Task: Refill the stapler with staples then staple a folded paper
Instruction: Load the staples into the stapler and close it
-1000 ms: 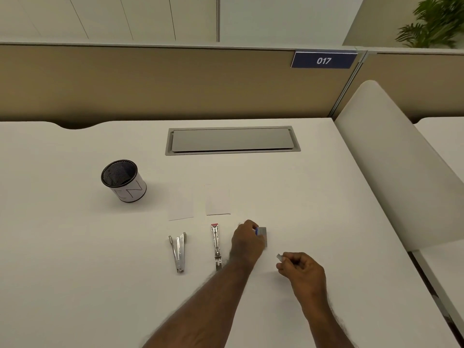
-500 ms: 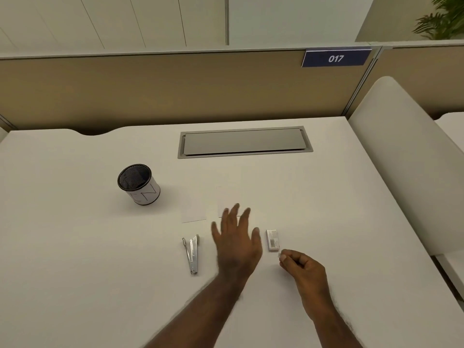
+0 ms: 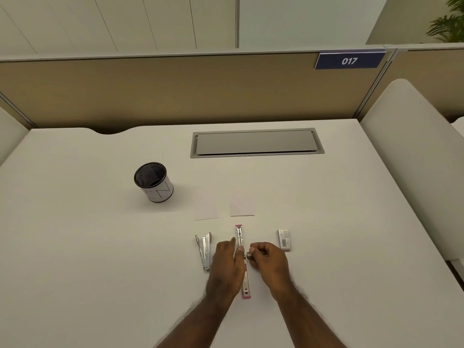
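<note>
White surface (image 3: 100, 247), items as found. Pink-ended stapler (image 3: 243, 262), opened out flat in one long line, lying lengthwise near the front centre, one pink tip pointing away and the other toward the person. Left hand (image 3: 227, 266) laid against the stapler's left side at mid-length, fingers extended, thumb on the metal. Right hand (image 3: 270, 259) just right of the stapler, fingers curled, pinching a small grey strip of staples (image 3: 249, 255) (too small to make out in detail) right beside the hinge. Second stapler (image 3: 204, 249), all metal, partly opened in a narrow V, just left of the left hand. Staple box (image 3: 284, 240), white with barcode, to the right. Two small paper sheets (image 3: 241, 203) side by side behind the staplers. Mesh pen cup (image 3: 153, 181) far left. Cable hatch (image 3: 256, 142) at the rear.
</note>
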Available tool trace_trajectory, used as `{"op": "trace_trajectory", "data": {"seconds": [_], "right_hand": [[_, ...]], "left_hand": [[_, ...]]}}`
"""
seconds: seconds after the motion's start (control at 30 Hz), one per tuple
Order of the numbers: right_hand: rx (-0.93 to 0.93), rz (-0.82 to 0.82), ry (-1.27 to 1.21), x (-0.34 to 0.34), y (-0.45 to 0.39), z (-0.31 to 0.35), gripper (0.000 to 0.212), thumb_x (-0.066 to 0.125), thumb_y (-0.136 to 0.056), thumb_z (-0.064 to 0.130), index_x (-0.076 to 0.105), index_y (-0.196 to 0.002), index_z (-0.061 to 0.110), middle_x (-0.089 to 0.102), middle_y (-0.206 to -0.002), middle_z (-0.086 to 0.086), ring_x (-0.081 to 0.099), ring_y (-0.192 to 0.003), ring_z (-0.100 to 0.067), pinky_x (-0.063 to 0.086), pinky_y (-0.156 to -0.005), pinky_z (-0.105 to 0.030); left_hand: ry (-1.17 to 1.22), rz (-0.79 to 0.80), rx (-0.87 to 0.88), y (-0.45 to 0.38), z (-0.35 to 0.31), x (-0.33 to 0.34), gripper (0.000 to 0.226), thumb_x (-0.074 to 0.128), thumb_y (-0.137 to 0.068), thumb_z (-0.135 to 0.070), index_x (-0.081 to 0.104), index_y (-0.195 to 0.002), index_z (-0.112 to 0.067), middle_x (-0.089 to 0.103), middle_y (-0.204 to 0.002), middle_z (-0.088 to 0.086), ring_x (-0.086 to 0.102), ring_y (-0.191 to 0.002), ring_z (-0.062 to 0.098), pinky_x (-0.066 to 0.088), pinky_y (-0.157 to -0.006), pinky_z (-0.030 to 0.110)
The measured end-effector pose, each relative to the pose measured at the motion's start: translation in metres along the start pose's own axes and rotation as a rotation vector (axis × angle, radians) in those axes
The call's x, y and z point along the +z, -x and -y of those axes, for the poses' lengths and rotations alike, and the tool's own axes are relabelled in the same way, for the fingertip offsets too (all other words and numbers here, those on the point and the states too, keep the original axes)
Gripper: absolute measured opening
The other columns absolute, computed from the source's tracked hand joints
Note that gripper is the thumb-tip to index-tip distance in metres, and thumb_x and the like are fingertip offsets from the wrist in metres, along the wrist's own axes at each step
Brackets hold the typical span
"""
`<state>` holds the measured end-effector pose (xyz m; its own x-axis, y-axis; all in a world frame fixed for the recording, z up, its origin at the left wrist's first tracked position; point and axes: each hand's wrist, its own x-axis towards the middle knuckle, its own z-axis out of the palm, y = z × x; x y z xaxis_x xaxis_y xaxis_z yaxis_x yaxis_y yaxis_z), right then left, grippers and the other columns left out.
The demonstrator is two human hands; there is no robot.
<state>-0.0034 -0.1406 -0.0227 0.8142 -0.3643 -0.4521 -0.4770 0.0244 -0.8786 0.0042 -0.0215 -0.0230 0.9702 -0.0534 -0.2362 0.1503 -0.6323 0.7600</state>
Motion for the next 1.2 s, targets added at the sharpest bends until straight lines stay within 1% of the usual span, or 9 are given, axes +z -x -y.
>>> {"op": "trace_trajectory", "data": {"seconds": [0.1, 0.2, 0.3, 0.63, 0.7, 0.77, 0.83, 0.97, 1.2], "right_hand": [[0.008, 0.001, 0.013, 0.005, -0.003, -0.002, 0.01, 0.066, -0.088, 0.01, 0.071, -0.087, 0.018, 0.075, -0.082, -0.003, 0.073, -0.077, -0.016, 0.061, -0.072, -0.03], [0.013, -0.003, 0.047, 0.008, -0.004, -0.004, 0.008, 0.066, -0.088, 0.01, 0.073, -0.089, 0.013, 0.075, -0.081, -0.004, 0.073, -0.075, -0.016, 0.061, -0.07, -0.028], [0.002, -0.009, 0.071, 0.01, -0.002, -0.003, 0.008, 0.066, -0.088, 0.01, 0.072, -0.089, 0.015, 0.075, -0.081, -0.002, 0.072, -0.074, -0.014, 0.059, -0.067, -0.024], [-0.033, 0.019, 0.075, 0.011, 0.001, -0.003, 0.01, 0.065, -0.089, 0.011, 0.071, -0.091, 0.019, 0.074, -0.086, 0.004, 0.071, -0.08, -0.012, 0.056, -0.067, -0.015], [-0.005, 0.028, -0.012, 0.01, 0.0, -0.003, 0.011, 0.066, -0.088, 0.007, 0.072, -0.091, 0.015, 0.075, -0.086, -0.001, 0.072, -0.082, -0.016, 0.058, -0.071, -0.021], [0.018, 0.043, -0.074, 0.008, 0.001, -0.002, 0.011, 0.066, -0.087, 0.004, 0.073, -0.092, 0.013, 0.075, -0.086, -0.006, 0.073, -0.083, -0.018, 0.059, -0.073, -0.025], [0.025, 0.06, -0.111, 0.005, 0.002, 0.0, 0.011, 0.067, -0.087, 0.004, 0.073, -0.092, 0.011, 0.076, -0.087, -0.008, 0.073, -0.084, -0.02, 0.059, -0.074, -0.027], [0.022, 0.094, -0.172, -0.008, 0.006, 0.006, 0.012, 0.069, -0.085, 0.004, 0.072, -0.095, 0.008, 0.076, -0.088, -0.008, 0.073, -0.086, -0.021, 0.059, -0.077, -0.03], [0.046, 0.177, -0.268, -0.031, 0.018, 0.028, 0.014, 0.069, -0.084, 0.001, 0.069, -0.097, 0.003, 0.075, -0.088, -0.016, 0.073, -0.084, -0.024, 0.06, -0.072, -0.028]], "left_hand": [[0.071, 0.043, -0.112, -0.007, -0.006, -0.001, 0.032, 0.036, -0.102, -0.029, 0.06, -0.097, -0.009, 0.057, -0.093, 0.007, 0.058, -0.076, -0.001, 0.048, -0.066, 0.014], [0.2, 0.06, -0.202, -0.015, -0.008, 0.001, 0.036, 0.036, -0.095, -0.021, 0.06, -0.077, -0.002, 0.062, -0.079, 0.018, 0.061, -0.067, 0.022, 0.057, -0.067, 0.047], [0.3, 0.073, -0.292, -0.019, -0.005, 0.001, 0.036, 0.033, -0.085, -0.023, 0.066, -0.081, -0.009, 0.067, -0.086, 0.019, 0.069, -0.078, 0.031, 0.06, -0.067, 0.05], [0.473, 0.102, -0.389, -0.018, -0.001, 0.0, 0.019, 0.058, -0.083, -0.017, 0.066, -0.099, -0.024, 0.074, -0.09, -0.002, 0.072, -0.083, 0.018, 0.06, -0.076, 0.046], [0.545, 0.091, -0.398, -0.015, -0.006, -0.006, 0.021, 0.06, -0.086, -0.006, 0.063, -0.103, -0.018, 0.073, -0.095, 0.003, 0.071, -0.088, 0.018, 0.06, -0.077, 0.038], [0.63, 0.108, -0.416, -0.013, -0.008, -0.01, 0.024, 0.06, -0.087, 0.001, 0.062, -0.105, -0.015, 0.073, -0.095, 0.007, 0.07, -0.083, 0.017, 0.056, -0.063, 0.025], [0.71, 0.161, -0.424, -0.013, -0.006, -0.013, 0.024, 0.062, -0.087, 0.003, 0.062, -0.108, -0.01, 0.074, -0.095, 0.011, 0.069, -0.077, 0.018, 0.052, -0.056, 0.023], [0.88, 0.3, -0.45, -0.014, -0.001, -0.018, 0.035, 0.064, -0.087, 0.003, 0.059, -0.121, -0.006, 0.073, -0.105, 0.017, 0.069, -0.078, 0.021, 0.055, -0.073, 0.036], [1.034, 0.564, -0.399, -0.006, -0.01, -0.029, 0.027, 0.059, -0.094, -0.013, 0.066, -0.119, -0.013, 0.071, -0.109, 0.011, 0.067, -0.086, 0.015, 0.053, -0.075, 0.028]]}}
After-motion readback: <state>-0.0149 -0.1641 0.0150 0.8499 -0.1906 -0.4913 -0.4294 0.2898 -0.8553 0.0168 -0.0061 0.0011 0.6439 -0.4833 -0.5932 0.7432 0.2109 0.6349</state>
